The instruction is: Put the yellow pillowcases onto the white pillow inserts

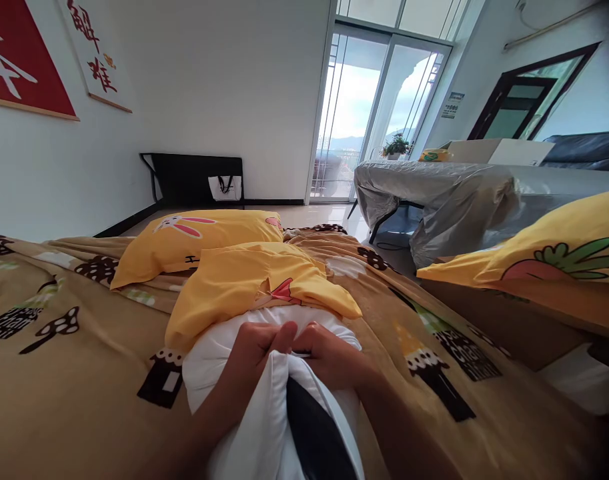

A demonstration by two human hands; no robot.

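Note:
A white pillow [214,363] lies on the brown patterned blanket [74,373], its far half inside a yellow pillowcase [244,280]. My left hand [254,350] and my right hand [329,357] sit side by side on the pillow's near end, both pinching the bunched white fabric between them. A dark object [314,433] shows below the hands, between my forearms.
A second yellow pillow with a rabbit print [194,237] lies further up the bed. Another yellow pillow with a carrot print [544,257] rests at the right. A table under a grey cover [434,187] stands beyond, near glass balcony doors [369,107].

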